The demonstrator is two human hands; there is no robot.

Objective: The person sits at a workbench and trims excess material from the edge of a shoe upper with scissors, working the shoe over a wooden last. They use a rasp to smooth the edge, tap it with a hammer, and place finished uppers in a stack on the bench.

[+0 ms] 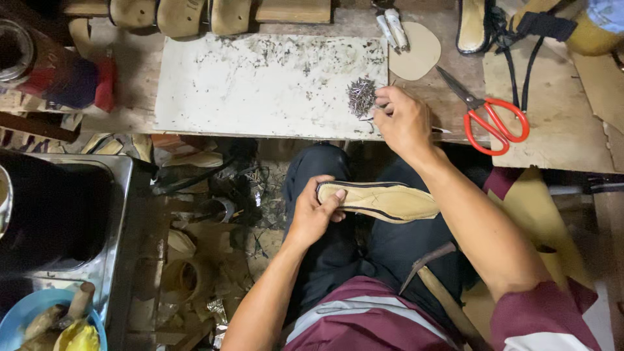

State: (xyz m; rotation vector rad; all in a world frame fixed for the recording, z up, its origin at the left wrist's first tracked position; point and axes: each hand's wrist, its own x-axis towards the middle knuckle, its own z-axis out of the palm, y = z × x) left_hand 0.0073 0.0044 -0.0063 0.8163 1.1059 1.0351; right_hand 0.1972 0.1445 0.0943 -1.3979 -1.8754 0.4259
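My left hand (315, 211) grips the heel end of a tan shoe sole (383, 200) on a last, resting sole-up across my lap. My right hand (402, 120) reaches to the bench edge, its fingertips pinched at a small pile of dark nails (361, 96) lying on a stained white board (260, 84). Whether a nail is between the fingers is too small to tell.
Red-handled scissors (489, 114) lie on the wooden bench right of my hand. A cut-out insole piece (416, 52) and several shoe lasts (179, 14) sit at the back. A metal box (97, 214) and a blue bowl (26, 315) stand at left. Scraps litter the floor.
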